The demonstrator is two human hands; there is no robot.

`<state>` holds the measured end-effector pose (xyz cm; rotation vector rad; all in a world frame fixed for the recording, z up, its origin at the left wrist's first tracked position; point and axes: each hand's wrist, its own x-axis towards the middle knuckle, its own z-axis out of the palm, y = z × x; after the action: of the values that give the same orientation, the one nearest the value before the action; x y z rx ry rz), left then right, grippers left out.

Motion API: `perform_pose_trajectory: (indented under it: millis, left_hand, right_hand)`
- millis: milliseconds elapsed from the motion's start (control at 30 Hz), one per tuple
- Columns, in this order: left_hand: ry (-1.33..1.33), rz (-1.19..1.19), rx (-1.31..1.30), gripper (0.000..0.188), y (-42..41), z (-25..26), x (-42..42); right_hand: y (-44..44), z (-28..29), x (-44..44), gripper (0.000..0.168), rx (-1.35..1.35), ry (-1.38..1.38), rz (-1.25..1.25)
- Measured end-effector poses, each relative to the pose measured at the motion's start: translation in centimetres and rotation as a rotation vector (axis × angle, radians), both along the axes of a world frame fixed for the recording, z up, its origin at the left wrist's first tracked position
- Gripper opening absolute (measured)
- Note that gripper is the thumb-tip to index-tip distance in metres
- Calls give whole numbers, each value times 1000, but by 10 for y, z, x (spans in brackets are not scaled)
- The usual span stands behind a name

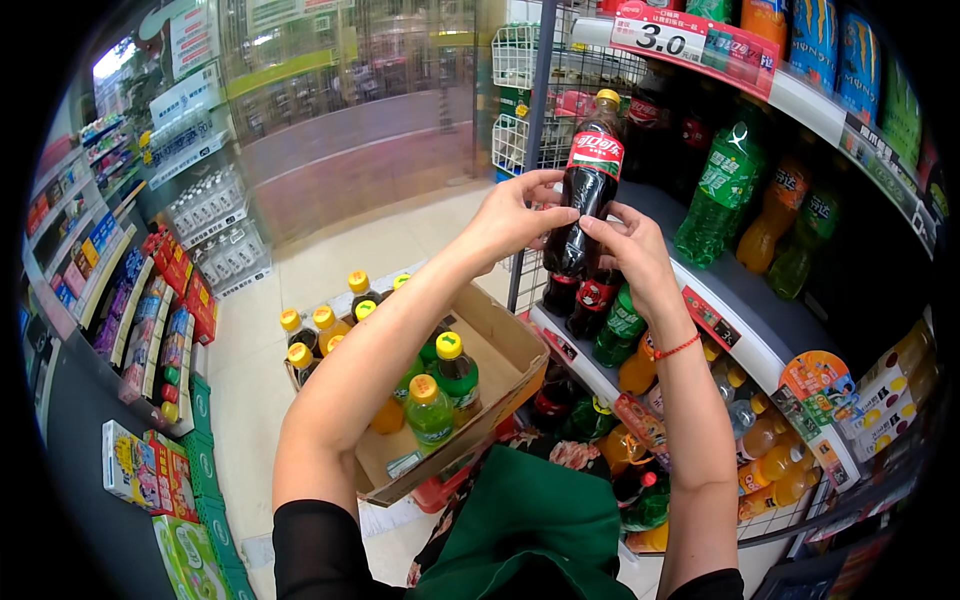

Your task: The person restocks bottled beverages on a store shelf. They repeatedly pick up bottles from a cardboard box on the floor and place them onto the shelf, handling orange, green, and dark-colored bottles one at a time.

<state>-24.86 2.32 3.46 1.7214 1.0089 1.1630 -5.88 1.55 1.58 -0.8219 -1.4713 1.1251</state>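
A Coca-Cola bottle (589, 187) with a yellow cap and red label stands nearly upright between both hands at the shelf's left end. My left hand (529, 214) grips its left side, with the thumb across the front. From the right, my right hand (624, 240) holds the lower part, its thumb meeting the left one. A green soda bottle (720, 187) and an orange soda bottle (776, 214) stand on the shelf to the right. Below my left forearm, a cardboard box (499, 330) holds several yellow-capped bottles, among them a green one (429, 412).
More bottles, including a green one (621, 326), fill the lower shelves. Cans (814, 45) stand on the shelf above, behind a price strip (694, 45). A wire rack (514, 135) is beside the shelf post. Snack shelves (105, 277) line the left, near a strip curtain (360, 112).
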Motion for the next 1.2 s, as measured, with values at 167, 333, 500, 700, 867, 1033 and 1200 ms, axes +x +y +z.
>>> perform_pose_trajectory:
  millis: [167, 333, 500, 700, 867, 1033, 1200]
  left_hand:
    - [48, -68, -57, 74, 6, 16, 12]
    - [31, -82, -30, 76, 36, 22, 20]
    - [-18, -104, -23, 74, 70, 24, 30]
    - [-19, -115, -11, 71, 108, 20, 36]
    - [-79, -115, 18, 70, 135, 15, 40]
    - [-55, -118, 57, 69, 152, 19, 39]
    - [-52, -140, 73, 68, 164, 15, 45]
  right_hand:
    - [14, 8, 11, 34, 15, -24, -57]
    - [31, 28, 15, 32, 41, -77, -126]
    - [55, 36, 18, 31, 48, -101, -199]
    - [92, 32, 20, 45, 74, -119, -309]
    - [119, 28, 16, 55, 132, -110, -385]
    - [128, 32, 9, 53, 176, -88, -427]
    - [163, 13, 13, 53, 306, -137, -532]
